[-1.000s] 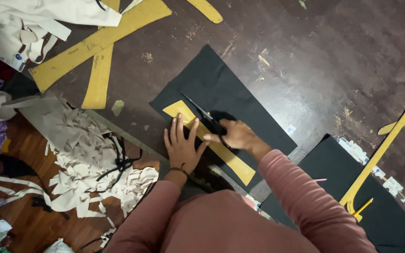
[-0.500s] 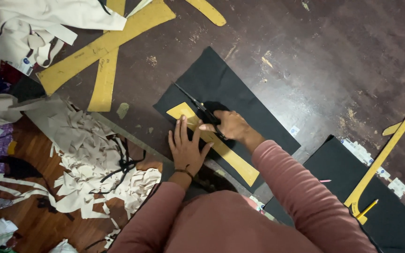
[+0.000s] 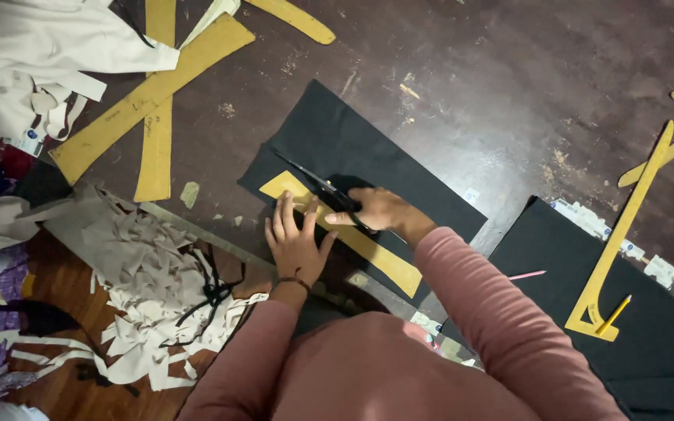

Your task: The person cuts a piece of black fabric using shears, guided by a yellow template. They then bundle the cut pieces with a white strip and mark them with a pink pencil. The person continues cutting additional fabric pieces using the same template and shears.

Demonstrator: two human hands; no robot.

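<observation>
A piece of black fabric point(image 3: 360, 152) lies on the dark wooden table point(image 3: 509, 86). A long yellow pattern strip point(image 3: 388, 261) lies across it. My left hand point(image 3: 296, 240) presses flat on the strip's near end, fingers spread. My right hand point(image 3: 376, 210) grips black scissors point(image 3: 317, 183), whose blades point up-left along the strip's far edge, over the fabric.
Yellow pattern pieces point(image 3: 150, 93) lie at the upper left beside white cloth point(image 3: 33, 47). A heap of pale fabric scraps point(image 3: 142, 288) lies off the table's edge at left. Another black fabric point(image 3: 665, 343) at right carries a yellow ruler point(image 3: 626, 234) and a pencil point(image 3: 612, 313).
The scissors and my right hand have advanced up-left along the strip. My left hand has shifted slightly the same way, still pressing the strip.
</observation>
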